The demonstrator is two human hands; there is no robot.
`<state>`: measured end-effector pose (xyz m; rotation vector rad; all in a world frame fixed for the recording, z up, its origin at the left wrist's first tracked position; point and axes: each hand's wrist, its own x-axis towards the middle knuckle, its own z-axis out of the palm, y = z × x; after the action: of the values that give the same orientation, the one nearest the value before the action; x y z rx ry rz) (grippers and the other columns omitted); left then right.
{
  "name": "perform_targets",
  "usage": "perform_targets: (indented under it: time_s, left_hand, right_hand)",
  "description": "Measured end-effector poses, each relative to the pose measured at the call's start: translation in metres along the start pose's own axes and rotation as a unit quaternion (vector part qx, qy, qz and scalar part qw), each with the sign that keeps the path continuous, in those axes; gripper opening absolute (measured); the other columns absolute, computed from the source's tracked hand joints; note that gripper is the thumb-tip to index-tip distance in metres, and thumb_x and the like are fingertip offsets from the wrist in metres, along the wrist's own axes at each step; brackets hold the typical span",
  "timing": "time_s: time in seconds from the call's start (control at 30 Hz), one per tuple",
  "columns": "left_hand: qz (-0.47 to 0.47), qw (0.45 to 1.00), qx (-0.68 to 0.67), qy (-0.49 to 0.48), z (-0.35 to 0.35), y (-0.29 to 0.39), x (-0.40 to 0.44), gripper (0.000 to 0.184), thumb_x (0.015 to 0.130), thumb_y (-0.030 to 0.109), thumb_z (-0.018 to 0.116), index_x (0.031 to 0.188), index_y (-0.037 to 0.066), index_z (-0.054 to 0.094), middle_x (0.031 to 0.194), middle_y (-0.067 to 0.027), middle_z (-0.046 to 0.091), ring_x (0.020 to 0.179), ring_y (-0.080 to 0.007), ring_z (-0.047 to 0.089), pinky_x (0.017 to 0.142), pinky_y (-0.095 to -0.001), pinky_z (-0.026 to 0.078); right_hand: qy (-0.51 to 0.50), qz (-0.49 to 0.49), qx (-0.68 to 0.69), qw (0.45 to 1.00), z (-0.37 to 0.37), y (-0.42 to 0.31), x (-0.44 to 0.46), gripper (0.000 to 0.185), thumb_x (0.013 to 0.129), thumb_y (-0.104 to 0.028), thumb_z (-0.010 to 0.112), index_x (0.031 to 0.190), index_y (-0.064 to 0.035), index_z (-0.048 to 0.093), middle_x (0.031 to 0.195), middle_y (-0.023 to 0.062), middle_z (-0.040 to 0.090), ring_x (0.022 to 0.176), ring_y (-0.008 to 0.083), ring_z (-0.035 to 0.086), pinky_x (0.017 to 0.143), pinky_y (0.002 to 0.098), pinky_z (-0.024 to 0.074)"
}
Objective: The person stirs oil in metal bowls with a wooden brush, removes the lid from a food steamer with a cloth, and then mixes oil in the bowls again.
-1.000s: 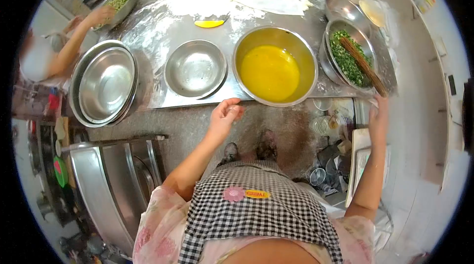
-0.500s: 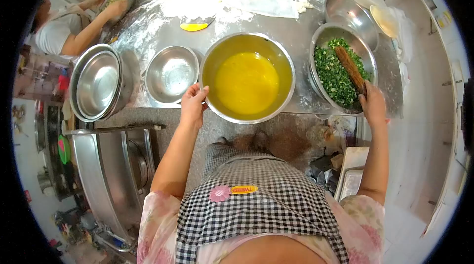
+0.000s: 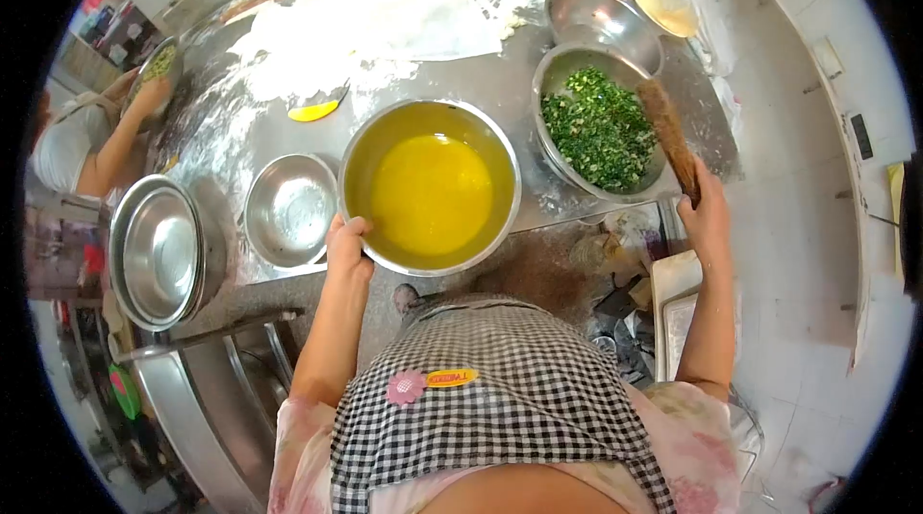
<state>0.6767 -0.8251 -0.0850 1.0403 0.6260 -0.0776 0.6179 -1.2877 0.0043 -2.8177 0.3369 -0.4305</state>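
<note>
A large steel bowl of yellow liquid stands at the table's near edge. My left hand grips its lower left rim, thumb over the edge. In my right hand is a brown, rough-looking wooden stick, held by its lower end. The stick tilts up and leftward beside the right rim of another steel bowl, which holds chopped greens. Whether stick and rim touch, I cannot tell.
Left on the table are a small steel bowl and stacked steel bowls. A yellow scraper lies near floured dough. Behind the greens sits another steel bowl. Far left, a person holds a bowl.
The stick has come off the greens to the bowl's right side, with my right hand. My left hand keeps its hold on the liquid's bowl. The view has shifted.
</note>
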Motion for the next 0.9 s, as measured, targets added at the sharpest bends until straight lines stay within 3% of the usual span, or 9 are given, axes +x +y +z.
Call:
perform_targets:
  time_s: [0.13, 0.3, 0.37, 0.47, 0.57, 0.67, 0.73, 0.83, 0.9]
  left_hand:
    - [0.01, 0.998, 0.048, -0.032, -0.015, 0.009, 0.011, 0.047, 0.068, -0.011, 0.049, 0.113, 0.001, 0.054, 0.104, -0.0123, 0.062, 0.091, -0.0241, 0.061, 0.08, -0.036, 0.052]
    - [0.018, 1.0, 0.008, 0.004, -0.005, 0.032, -0.006, 0.035, 0.069, -0.007, 0.053, 0.104, -0.003, 0.055, 0.091, -0.013, 0.06, 0.082, -0.025, 0.06, 0.074, -0.0387, 0.052]
    - [0.018, 0.999, -0.021, 0.024, 0.008, 0.054, -0.029, 0.03, 0.069, -0.009, 0.052, 0.097, -0.002, 0.058, 0.085, -0.0102, 0.061, 0.076, -0.0219, 0.06, 0.07, -0.0362, 0.051]
    - [0.035, 0.997, -0.069, -0.011, -0.013, 0.052, -0.016, 0.023, 0.067, -0.008, 0.053, 0.088, -0.002, 0.058, 0.079, -0.0084, 0.059, 0.071, -0.0194, 0.058, 0.064, -0.0323, 0.049]
    - [0.055, 0.995, -0.084, -0.02, -0.022, 0.07, -0.019, 0.02, 0.067, -0.008, 0.052, 0.085, -0.002, 0.057, 0.077, -0.009, 0.058, 0.069, -0.0194, 0.058, 0.061, -0.0311, 0.049]
    - [0.083, 0.993, -0.074, 0.023, -0.029, 0.092, -0.025, 0.021, 0.067, -0.009, 0.053, 0.086, -0.001, 0.057, 0.079, -0.0101, 0.059, 0.071, -0.0196, 0.06, 0.062, -0.0316, 0.051]
    - [0.09, 0.99, -0.095, 0.05, -0.036, 0.106, -0.03, 0.023, 0.067, -0.01, 0.053, 0.088, -0.001, 0.057, 0.081, -0.0111, 0.06, 0.074, -0.0208, 0.061, 0.066, -0.0335, 0.054]
    - [0.137, 0.984, -0.104, 0.044, -0.056, 0.115, -0.023, 0.024, 0.067, -0.01, 0.054, 0.088, 0.001, 0.056, 0.083, -0.0114, 0.06, 0.074, -0.022, 0.062, 0.068, -0.0346, 0.054]
    - [0.158, 0.979, -0.123, 0.046, -0.072, 0.119, -0.015, 0.021, 0.067, -0.01, 0.054, 0.084, 0.002, 0.054, 0.082, -0.0106, 0.06, 0.072, -0.021, 0.06, 0.067, -0.0337, 0.053]
  right_hand:
    - [-0.079, 0.043, -0.059, 0.994, 0.005, 0.005, -0.02, 0.063, 0.075, -0.004, 0.059, 0.136, -0.013, 0.046, 0.117, 0.0203, 0.056, 0.105, 0.0333, 0.057, 0.088, 0.0394, 0.0455]
    - [0.005, 0.002, 0.141, 0.99, 0.025, 0.041, -0.034, 0.065, 0.073, 0.006, 0.048, 0.137, -0.0024, 0.044, 0.137, 0.021, 0.046, 0.133, 0.0285, 0.039, 0.11, 0.0357, 0.027]
    - [-0.081, 0.001, 0.053, 0.995, 0.029, 0.05, -0.041, 0.064, 0.075, 0.008, 0.046, 0.138, -0.0015, 0.042, 0.135, 0.0192, 0.048, 0.128, 0.0284, 0.044, 0.107, 0.0348, 0.0308]
    - [0.016, -0.017, 0.164, 0.986, 0.039, 0.072, -0.045, 0.059, 0.077, 0.004, 0.049, 0.136, -0.0001, 0.043, 0.128, 0.0191, 0.053, 0.115, 0.0272, 0.051, 0.1, 0.0325, 0.0348]
    - [-0.068, 0.091, 0.082, 0.99, 0.044, 0.07, -0.05, 0.058, 0.08, 0.004, 0.049, 0.137, -0.0019, 0.042, 0.134, 0.0175, 0.05, 0.123, 0.0287, 0.048, 0.105, 0.0337, 0.032]
    - [-0.072, 0.056, 0.123, 0.988, 0.047, 0.038, -0.045, 0.059, 0.079, 0.002, 0.051, 0.138, -0.002, 0.042, 0.136, 0.0167, 0.049, 0.123, 0.029, 0.046, 0.105, 0.035, 0.0315]
    - [0.009, -0.04, 0.193, 0.98, 0.049, 0.0, -0.035, 0.058, 0.081, -0.003, 0.052, 0.138, -0.0034, 0.043, 0.125, 0.0135, 0.054, 0.109, 0.0256, 0.053, 0.093, 0.0333, 0.041]
    - [-0.08, 0.043, 0.36, 0.929, 0.049, -0.069, -0.023, 0.063, 0.078, 0.002, 0.053, 0.139, 0.0022, 0.039, 0.14, 0.0163, 0.044, 0.128, 0.0248, 0.041, 0.108, 0.0339, 0.0283]
    - [-0.126, -0.01, 0.378, 0.917, 0.053, -0.125, -0.018, 0.063, 0.078, 0.001, 0.053, 0.14, 0.0037, 0.037, 0.141, 0.0166, 0.043, 0.13, 0.0252, 0.041, 0.109, 0.034, 0.0279]
